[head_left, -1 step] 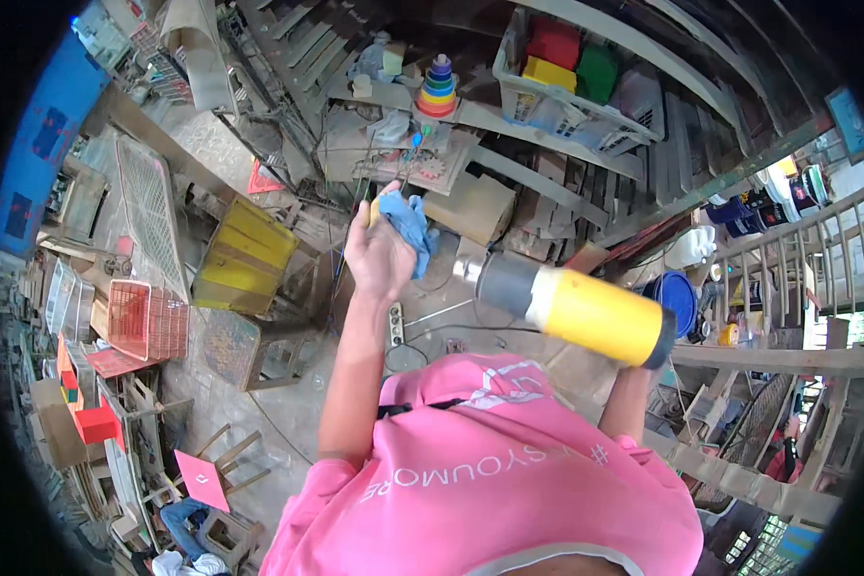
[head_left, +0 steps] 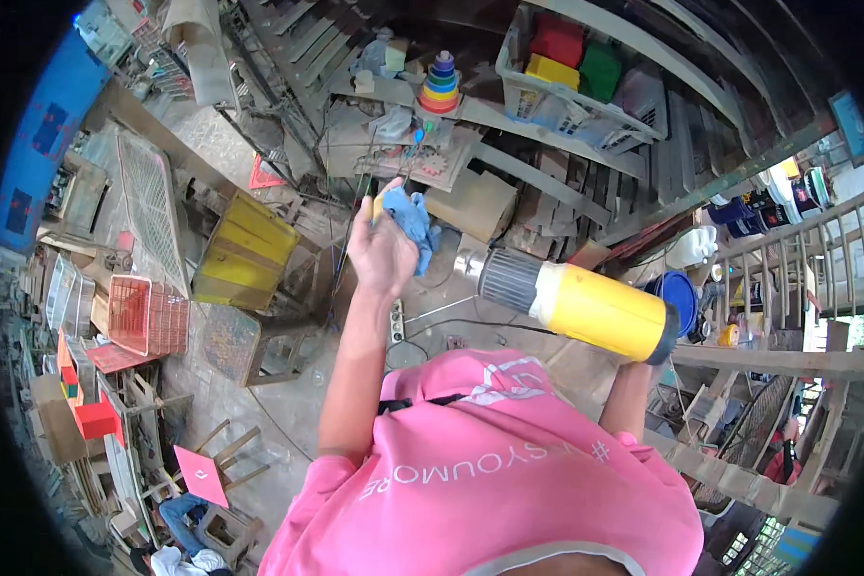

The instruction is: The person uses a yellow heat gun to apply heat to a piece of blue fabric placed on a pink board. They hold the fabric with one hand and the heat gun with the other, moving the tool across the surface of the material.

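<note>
My left hand point(head_left: 386, 248) is raised palm-up at the centre, its fingers closed on a crumpled blue cloth-like piece point(head_left: 410, 228). A small bit of yellow shows by those fingers; I cannot make out what it is. To the right, a yellow tool that looks like a heat gun point(head_left: 605, 305) lies across the view. Its ribbed grey barrel and shiny metal nozzle point left at the blue piece, with a gap between them. My right hand point(head_left: 634, 368) is under the tool's dark rear end, mostly hidden behind it; the forearm rises to it.
A stacking ring toy point(head_left: 439, 88) stands on the cluttered bench ahead, beside a crate point(head_left: 586, 120) of coloured blocks. Below lies a power strip point(head_left: 396, 322) with cords. Left are a yellow chair-like panel point(head_left: 245, 254) and a red basket point(head_left: 149, 317); right, a blue bucket point(head_left: 679, 300).
The yellow tool has shifted very slightly to the right, and its barrel ribs now show sharply where they were smeared before. My left hand and the blue piece are nearly unmoved.
</note>
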### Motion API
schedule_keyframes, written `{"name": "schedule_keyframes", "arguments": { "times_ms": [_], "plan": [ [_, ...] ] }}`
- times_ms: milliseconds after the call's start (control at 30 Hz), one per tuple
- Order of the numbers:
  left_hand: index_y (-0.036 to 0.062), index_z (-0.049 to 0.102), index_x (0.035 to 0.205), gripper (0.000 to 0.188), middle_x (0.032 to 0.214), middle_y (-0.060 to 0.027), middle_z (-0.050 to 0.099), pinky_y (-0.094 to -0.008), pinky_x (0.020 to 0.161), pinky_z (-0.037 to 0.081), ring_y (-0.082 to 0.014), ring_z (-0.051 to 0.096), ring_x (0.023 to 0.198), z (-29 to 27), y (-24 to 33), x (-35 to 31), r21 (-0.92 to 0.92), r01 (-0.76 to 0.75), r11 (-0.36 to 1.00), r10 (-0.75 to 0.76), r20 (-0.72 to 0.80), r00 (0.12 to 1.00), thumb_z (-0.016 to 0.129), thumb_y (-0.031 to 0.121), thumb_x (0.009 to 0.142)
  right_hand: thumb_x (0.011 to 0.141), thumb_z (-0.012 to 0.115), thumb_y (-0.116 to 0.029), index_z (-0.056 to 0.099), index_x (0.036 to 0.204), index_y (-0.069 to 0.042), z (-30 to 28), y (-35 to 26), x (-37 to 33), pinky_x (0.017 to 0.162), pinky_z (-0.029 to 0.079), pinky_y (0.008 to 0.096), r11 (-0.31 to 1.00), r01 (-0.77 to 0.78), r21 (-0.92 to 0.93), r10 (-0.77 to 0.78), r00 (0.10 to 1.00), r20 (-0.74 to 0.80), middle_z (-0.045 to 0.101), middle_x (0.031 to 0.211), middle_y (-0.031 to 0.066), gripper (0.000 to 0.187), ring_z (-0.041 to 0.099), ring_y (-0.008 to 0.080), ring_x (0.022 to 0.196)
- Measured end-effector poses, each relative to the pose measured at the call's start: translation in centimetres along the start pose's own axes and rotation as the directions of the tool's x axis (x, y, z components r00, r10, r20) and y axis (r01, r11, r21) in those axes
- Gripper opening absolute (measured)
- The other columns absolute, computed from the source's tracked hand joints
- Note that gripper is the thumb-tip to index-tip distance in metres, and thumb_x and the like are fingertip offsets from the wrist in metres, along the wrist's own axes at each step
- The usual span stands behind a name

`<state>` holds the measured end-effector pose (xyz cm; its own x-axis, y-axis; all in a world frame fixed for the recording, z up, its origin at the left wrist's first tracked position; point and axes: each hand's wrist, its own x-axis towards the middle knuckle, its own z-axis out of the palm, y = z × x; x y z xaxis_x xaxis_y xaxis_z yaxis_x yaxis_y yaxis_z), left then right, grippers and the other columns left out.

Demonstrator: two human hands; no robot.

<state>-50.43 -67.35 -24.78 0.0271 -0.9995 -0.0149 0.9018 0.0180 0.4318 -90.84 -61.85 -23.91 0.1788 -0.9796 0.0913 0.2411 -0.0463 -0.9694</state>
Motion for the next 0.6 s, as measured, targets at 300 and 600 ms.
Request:
{"name": "schedule_keyframes", "arguments": {
  "times_ms": [300,600],
  "plan": [
    [0.0103,0.050,0.107,0.025,0.101,-0.0069,0.058,-0.0435,0.084,0.048,-0.0213,0.058,0.093,1.4,-0.9,0.4,-0.050,0.054,0.997,-0.056,-0.046,0.997,0.050,0.033,0.097,0.081,0.076,-0.012,0.062,0.120,-0.003,0.4,1.0,2.9,0.095,0.047,0.0352,1.000,-0.009,0.025,0.007,0.998,0.055,0.067,0.114,0.0071,0.043,0.061,0.0201,0.108],
    [0.0075,0.052,0.091,0.011,0.078,-0.0050,0.056,-0.0381,0.059,0.051,-0.0188,0.057,0.065,-1.0,-3.9,3.7,0.144,0.088,0.986,-0.033,-0.350,0.936,0.052,0.018,0.094,0.081,0.077,-0.012,0.062,0.120,-0.003,0.1,0.9,2.1,0.095,0.048,0.0353,0.998,0.010,0.065,-0.012,0.999,0.034,0.067,0.115,0.0077,0.043,0.062,0.0203,0.108]
  ]
}}
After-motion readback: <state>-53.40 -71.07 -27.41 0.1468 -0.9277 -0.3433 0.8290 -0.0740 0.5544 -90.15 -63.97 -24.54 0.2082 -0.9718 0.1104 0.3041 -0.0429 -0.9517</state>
